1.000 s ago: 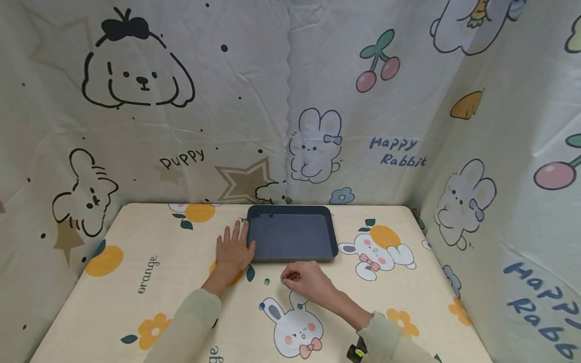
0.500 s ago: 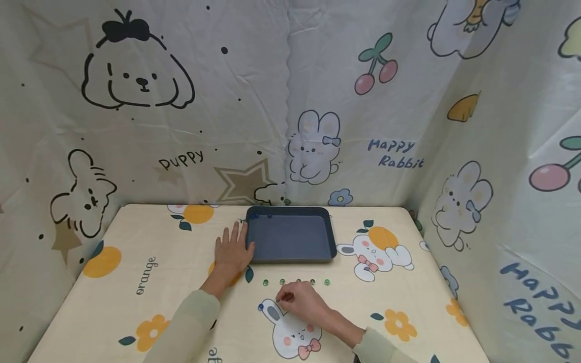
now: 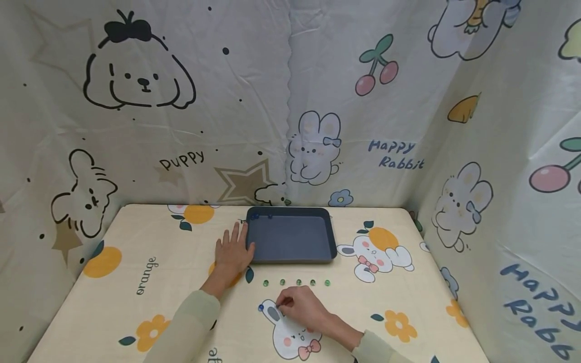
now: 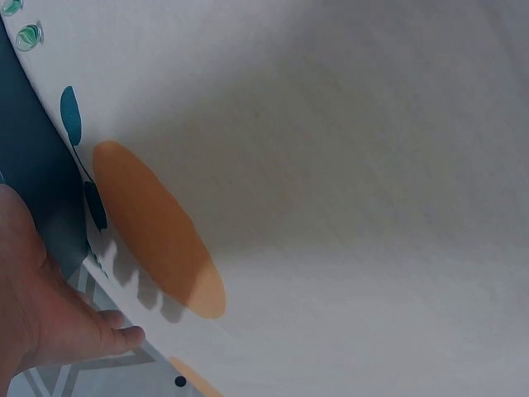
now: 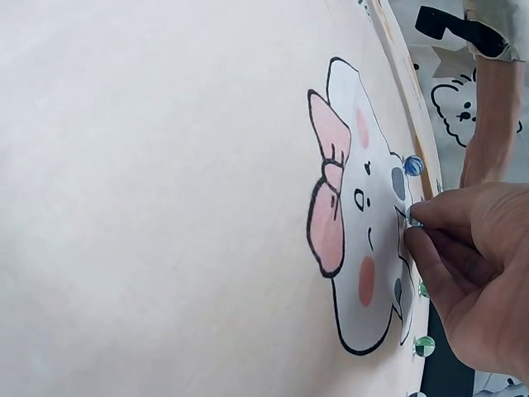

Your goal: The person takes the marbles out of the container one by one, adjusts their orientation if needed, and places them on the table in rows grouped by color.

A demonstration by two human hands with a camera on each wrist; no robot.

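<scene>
My right hand (image 3: 301, 307) is over the printed rabbit's ear, pinching a small glass marble (image 5: 414, 217) between thumb and index finger. The marble looks bluish in the right wrist view and is mostly covered by the fingertips. Just left of it, a blue marble (image 3: 260, 307) lies on the cloth. Beyond the hand, several green marbles (image 3: 298, 282) form a row in front of the dark grey tray (image 3: 290, 259). My left hand (image 3: 233, 252) rests at the tray's left edge with its fingers extended.
A few blue marbles (image 3: 255, 217) sit in the tray's far left corner. The table is covered by a cream printed cloth (image 3: 181, 272). Printed fabric walls (image 3: 227, 126) rise behind the table and at its sides.
My right hand has drawn back from the green row toward the blue marble, uncovering the green marbles. In the last half second it has barely shifted. My left hand stays at the tray.
</scene>
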